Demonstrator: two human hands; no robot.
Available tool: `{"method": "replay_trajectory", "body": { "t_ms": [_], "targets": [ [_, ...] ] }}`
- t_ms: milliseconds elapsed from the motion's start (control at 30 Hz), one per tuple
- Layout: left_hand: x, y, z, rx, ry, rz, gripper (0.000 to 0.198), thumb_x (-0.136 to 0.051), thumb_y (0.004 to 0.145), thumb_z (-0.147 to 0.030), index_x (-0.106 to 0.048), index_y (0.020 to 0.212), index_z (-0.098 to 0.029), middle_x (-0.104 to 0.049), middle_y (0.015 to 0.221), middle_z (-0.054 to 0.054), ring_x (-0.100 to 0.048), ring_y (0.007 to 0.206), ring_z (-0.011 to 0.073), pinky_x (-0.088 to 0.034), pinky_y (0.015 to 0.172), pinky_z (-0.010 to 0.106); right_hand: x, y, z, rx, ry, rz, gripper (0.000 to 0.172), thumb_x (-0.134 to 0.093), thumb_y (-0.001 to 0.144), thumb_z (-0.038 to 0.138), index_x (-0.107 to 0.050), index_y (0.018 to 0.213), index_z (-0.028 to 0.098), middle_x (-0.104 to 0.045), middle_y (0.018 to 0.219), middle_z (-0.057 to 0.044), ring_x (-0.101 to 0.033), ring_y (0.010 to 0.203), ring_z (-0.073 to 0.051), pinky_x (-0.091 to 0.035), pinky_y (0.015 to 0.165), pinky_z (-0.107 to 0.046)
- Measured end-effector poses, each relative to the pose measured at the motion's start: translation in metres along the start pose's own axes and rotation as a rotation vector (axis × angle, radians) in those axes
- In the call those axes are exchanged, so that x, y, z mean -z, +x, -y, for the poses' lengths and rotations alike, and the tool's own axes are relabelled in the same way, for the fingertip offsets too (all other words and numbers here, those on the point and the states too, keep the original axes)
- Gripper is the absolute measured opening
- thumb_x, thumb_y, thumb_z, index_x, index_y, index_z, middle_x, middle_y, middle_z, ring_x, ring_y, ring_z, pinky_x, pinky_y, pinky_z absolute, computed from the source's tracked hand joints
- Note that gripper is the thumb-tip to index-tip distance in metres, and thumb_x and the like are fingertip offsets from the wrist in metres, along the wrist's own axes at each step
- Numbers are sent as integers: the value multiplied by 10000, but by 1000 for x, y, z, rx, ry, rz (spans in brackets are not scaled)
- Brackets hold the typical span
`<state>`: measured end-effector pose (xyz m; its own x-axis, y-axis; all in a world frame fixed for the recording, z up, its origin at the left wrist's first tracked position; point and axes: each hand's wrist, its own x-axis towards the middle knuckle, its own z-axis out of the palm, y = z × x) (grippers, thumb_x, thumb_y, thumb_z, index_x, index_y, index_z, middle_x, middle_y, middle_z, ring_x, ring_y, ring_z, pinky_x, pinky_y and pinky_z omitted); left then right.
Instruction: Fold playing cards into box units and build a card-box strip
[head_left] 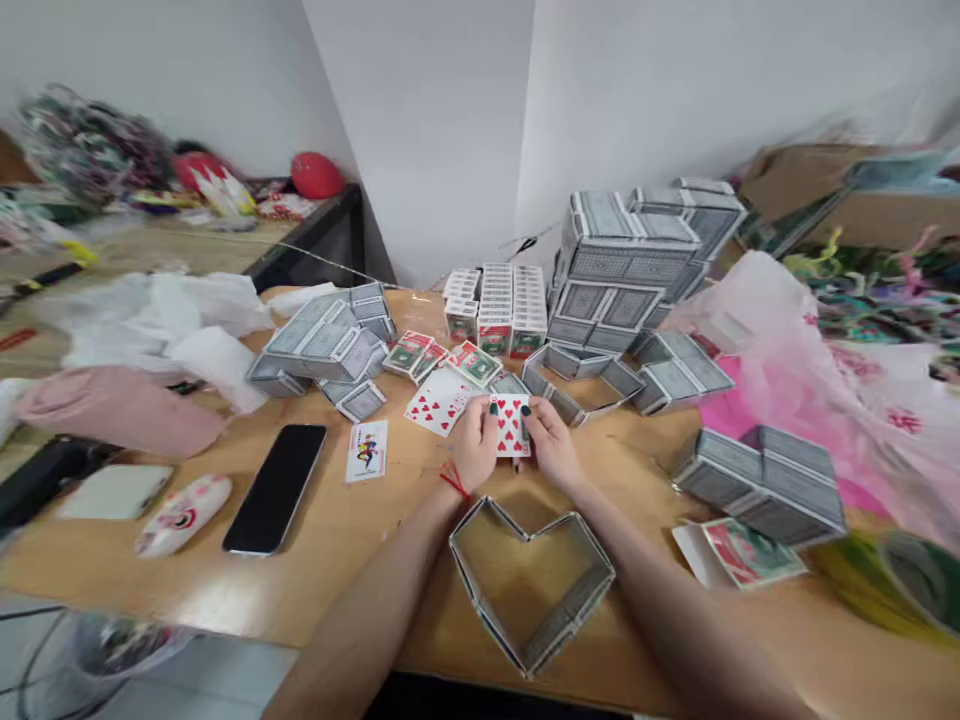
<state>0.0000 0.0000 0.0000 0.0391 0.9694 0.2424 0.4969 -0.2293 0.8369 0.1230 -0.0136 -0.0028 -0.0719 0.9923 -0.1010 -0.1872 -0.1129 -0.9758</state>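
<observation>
Pale walls stand behind your wooden table. Your left hand and right hand each pinch one side of a hearts card, its printed face toward you, near the table's middle. From this card, the heart frame is at six o'clock, close to you, the joker at nine, and the stacked boxes at twelve.

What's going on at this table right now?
A person's left hand and right hand hold a hearts card between them, face up; I can't tell whether more are beneath it. A heart-shaped frame lies between the forearms. A joker and a phone lie off to the left.
</observation>
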Motion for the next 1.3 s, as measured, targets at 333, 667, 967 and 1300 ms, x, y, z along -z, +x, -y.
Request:
{"method": "replay_trajectory", "body": {
  "t_ms": [333,667,967,1300],
  "targets": [
    [-9,-4,-4,30,-161,-4,103,-369,847,-203,-456,900,-189,-525,674,-9,-500,590,118,-390,562,227,-3,-2,-6,19,-45,-70,169,-395,838,411,-369,914,263,-461,552,78,-479,333,-106,-391,274,-224],
    [-9,-4,0,-10,-211,-20,122,-365,830,-171,-480,865,-190,-543,754,7,-499,683,125,-392,626,232,-3,-3,-4,-4,-45,-123,139,-411,810,377,-406,860,248,-398,561,77,-449,357,-98,-406,301,-232],
    [-6,-3,-1,6,-229,6,145,-352,811,-163,-485,865,-189,-529,764,5,-487,704,126,-398,661,238,-1,-2,-3,19,-73,-143,165,-424,786,364,-444,884,233,-400,608,63,-396,438,-88,-365,387,-214],
    [-7,-4,-1,22,-228,-11,140,-368,790,-173,-498,839,-191,-517,723,-8,-475,666,121,-386,635,234,2,0,-7,72,-99,-177,99,-414,749,297,-454,795,220,-391,624,53,-357,513,-104,-334,480,-223]
  ]
}}
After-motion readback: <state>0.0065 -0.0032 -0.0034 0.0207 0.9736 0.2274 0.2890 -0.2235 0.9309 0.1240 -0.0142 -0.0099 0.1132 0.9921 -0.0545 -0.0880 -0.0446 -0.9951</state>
